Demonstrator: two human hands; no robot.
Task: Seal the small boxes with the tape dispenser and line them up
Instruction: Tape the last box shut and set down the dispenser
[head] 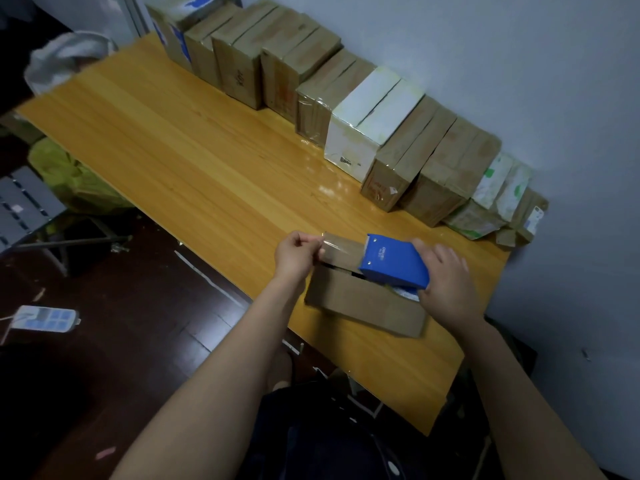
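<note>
A small brown cardboard box (363,301) lies near the front edge of the wooden table (180,157). Above it my right hand (446,278) grips a blue tape dispenser (396,263). A strip of clear tape (341,249) stretches leftward from the dispenser. My left hand (294,256) pinches the free end of that strip between thumb and fingers. The box's top flaps look slightly apart under the dispenser.
A long row of taped boxes (346,116), mostly brown with a white one (367,123) in the middle, stands along the wall at the table's far edge. On the dark floor to the left are a power strip (45,318), a yellow-green bag (72,174) and a white bag (65,60).
</note>
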